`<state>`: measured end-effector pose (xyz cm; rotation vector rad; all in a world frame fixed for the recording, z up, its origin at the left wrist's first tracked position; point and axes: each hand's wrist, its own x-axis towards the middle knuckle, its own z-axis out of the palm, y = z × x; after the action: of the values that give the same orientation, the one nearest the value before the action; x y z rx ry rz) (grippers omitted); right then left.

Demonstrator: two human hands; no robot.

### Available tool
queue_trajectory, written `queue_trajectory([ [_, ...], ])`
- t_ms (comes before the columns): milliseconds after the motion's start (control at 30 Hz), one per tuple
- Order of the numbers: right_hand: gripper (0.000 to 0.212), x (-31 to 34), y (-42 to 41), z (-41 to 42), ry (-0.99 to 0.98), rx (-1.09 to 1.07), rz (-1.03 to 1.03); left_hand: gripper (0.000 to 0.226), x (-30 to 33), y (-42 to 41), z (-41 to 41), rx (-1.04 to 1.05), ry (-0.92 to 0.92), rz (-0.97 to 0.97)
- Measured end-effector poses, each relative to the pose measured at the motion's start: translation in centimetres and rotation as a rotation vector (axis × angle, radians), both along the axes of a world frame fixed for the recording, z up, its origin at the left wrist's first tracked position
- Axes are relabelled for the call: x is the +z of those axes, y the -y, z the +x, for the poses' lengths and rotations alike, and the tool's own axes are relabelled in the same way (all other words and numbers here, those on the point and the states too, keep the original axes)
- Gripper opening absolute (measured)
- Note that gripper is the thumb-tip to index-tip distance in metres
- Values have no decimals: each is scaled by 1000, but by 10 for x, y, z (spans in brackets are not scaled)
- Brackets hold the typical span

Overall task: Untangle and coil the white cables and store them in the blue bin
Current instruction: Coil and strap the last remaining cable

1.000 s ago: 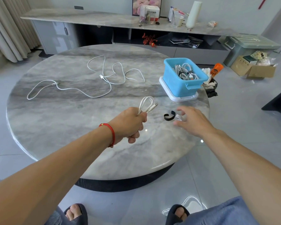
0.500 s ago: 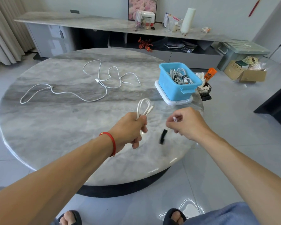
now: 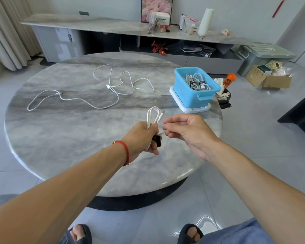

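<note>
head view: the left hand [image 3: 142,138] grips a coiled cable [image 3: 154,115] upright, its loops bunched above the fist so a black strap [image 3: 157,140] at the fingers can bind them. the right hand [image 3: 187,131] pinches what looks like a thin tail of that strap, likely to pull it round. beyond, loose cables [image 3: 102,88] sprawl on the table [image 3: 60,138], uncoiled; the bin [image 3: 190,97] at its right edge holds finished bundles.
</note>
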<state>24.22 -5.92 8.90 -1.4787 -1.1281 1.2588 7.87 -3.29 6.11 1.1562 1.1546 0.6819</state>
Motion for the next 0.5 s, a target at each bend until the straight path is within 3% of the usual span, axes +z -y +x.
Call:
queue_trajectory([
  [233,11,8,0,5,151,44,25,30,-15,-11,-3,116,-321,137],
  [333,12,12,0,9,208,58,36,20,-15,-12,-2,60,-587,229],
  [400,12,18,-1,18,214,43,69,25,-17,-16,-6,67,-715,262],
  [500,11,20,1,33,193,54,64,22,-20,-17,-10,7,-634,246],
])
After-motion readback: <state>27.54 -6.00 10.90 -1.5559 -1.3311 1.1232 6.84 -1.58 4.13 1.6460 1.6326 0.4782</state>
